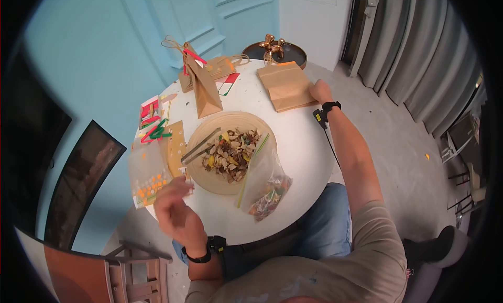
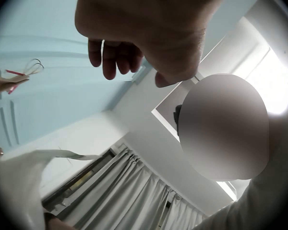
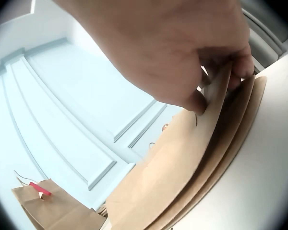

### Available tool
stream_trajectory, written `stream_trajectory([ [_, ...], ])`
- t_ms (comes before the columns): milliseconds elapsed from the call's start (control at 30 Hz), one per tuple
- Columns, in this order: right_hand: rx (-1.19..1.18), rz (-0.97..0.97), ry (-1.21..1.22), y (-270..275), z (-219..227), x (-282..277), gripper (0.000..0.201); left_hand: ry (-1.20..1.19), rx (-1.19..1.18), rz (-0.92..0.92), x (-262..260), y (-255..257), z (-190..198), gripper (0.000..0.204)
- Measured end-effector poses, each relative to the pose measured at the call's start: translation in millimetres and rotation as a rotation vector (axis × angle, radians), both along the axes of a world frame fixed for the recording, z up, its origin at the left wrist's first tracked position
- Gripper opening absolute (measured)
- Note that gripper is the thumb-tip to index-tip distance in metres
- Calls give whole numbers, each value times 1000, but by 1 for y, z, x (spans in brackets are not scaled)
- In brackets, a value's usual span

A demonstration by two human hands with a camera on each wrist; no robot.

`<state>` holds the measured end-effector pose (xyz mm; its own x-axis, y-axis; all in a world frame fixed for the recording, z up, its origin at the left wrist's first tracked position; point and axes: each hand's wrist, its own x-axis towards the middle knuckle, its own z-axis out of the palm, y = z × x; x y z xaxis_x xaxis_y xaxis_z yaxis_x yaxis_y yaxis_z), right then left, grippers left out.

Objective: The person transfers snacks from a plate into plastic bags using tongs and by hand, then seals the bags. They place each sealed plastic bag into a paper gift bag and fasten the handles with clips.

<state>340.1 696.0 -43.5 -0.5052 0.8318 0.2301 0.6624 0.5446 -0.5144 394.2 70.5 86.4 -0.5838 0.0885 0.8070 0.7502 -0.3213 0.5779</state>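
At the far right of the table, my right hand [image 1: 321, 92] pinches the edge of the top brown paper bag [image 3: 168, 172] between thumb and fingers. That bag lies on a small stack of flat paper bags [image 1: 285, 87], and its edge is lifted apart from those beneath in the right wrist view. My left hand [image 1: 178, 214] hovers at the near left with loosely bent fingers, holding nothing. Close by it is a round tray [image 1: 203, 184] of dried petals [image 1: 233, 153]. Metal tongs [image 1: 200, 146] rest on the tray's left side, and a clear zip bag [image 1: 264, 190] overlaps its right edge.
A brown paper bag [image 1: 208, 93] with a red clip stands upright at the back, other bags behind it. Ribbons [image 1: 155, 130] and sticker sheets [image 1: 146, 172] lie along the left edge of the white table [image 1: 309, 146]. Behind it, a dark round stand holds a copper balloon-dog figure [image 1: 271, 45].
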Motion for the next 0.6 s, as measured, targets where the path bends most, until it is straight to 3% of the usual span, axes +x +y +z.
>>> stream_trajectory([
  [167, 64, -120, -15, -11, 8, 1, 40, 368, 200, -347, 63, -25, 44, 37],
  [233, 55, -130, 84, -17, 20, 4, 39, 387, 258, -559, 73, -15, 66, 39],
  [267, 51, -124, 76, -22, 26, 6, 39, 379, 255, -552, 76, -12, 74, 39],
  [333, 140, -107, 130, -32, 40, 13, 40, 497, 397, -919, 83, -5, 88, 45],
  [367, 137, -103, 125, -38, 45, 15, 40, 492, 395, -915, 86, 0, 97, 45],
  [433, 191, -134, 226, -49, 56, 20, 41, 538, 582, -1157, 91, 11, 112, 47],
  [600, 232, -55, 351, -68, 64, 37, 42, 530, 597, -1204, 98, 12, 120, 46],
])
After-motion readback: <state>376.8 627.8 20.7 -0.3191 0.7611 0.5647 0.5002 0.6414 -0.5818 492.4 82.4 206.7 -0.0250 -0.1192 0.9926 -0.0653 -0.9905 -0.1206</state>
